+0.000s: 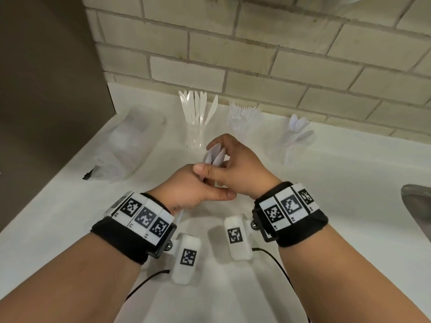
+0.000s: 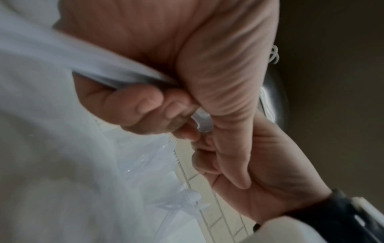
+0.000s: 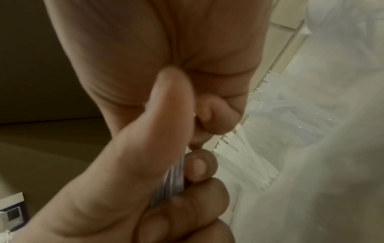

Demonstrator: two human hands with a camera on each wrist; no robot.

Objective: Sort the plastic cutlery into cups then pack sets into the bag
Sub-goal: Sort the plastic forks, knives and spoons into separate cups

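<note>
Both hands meet over the middle of the white counter [image 1: 326, 183]. My left hand [image 1: 200, 180] grips the handles of a small bundle of white plastic cutlery [image 1: 215, 156], whose rounded ends stick up. My right hand [image 1: 221, 148] pinches those upper ends from above. In the left wrist view the handles [image 2: 62, 55] cross my left palm; the right wrist view shows the bundle [image 3: 172, 180] between my left thumb and fingers. Three clear cups stand by the wall: knives [image 1: 196, 113], forks [image 1: 243, 113], spoons [image 1: 298, 127]. A clear plastic bag [image 1: 130, 145] lies at the left.
A tiled wall [image 1: 256, 54] runs behind the cups. A dark panel [image 1: 46, 89] closes off the left side. The metal rim of a sink [image 1: 417, 203] shows at the right edge. Thin black cables [image 1: 279, 264] trail over the near counter.
</note>
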